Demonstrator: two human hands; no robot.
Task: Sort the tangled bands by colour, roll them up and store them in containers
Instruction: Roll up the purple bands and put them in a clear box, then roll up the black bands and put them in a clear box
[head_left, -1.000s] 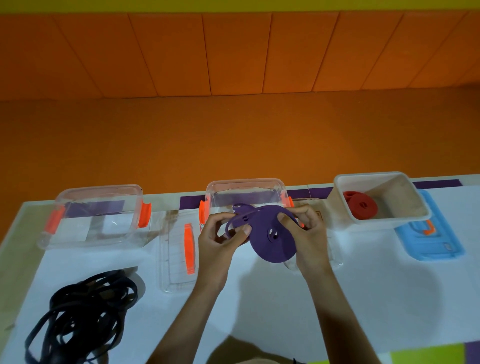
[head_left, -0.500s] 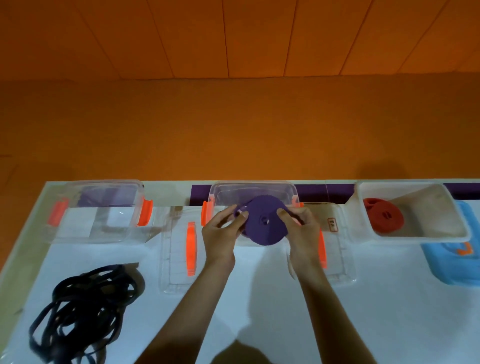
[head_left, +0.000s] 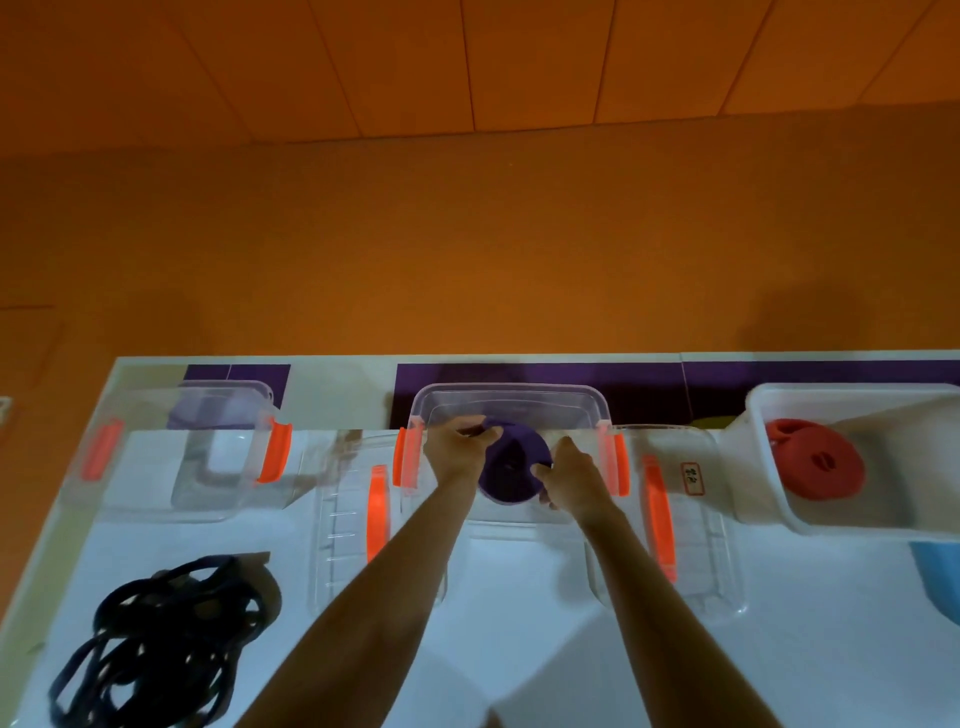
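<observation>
purple roll (head_left: 511, 470) is held low inside the middle clear container (head_left: 511, 391). left hand (head_left: 454, 452) and right hand (head_left: 574, 478) pinch opposite edges, fingers curled round its rim. the two-sided grip likely keeps the coil from unwinding during placement. red roll (head_left: 815, 467) lies in the white container (head_left: 852, 395). black tangle (head_left: 171, 639) is not yet sorted.

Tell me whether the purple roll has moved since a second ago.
Yes. Against the middle clear container, the purple roll has gone forward and down, from above its near edge into it.
</observation>
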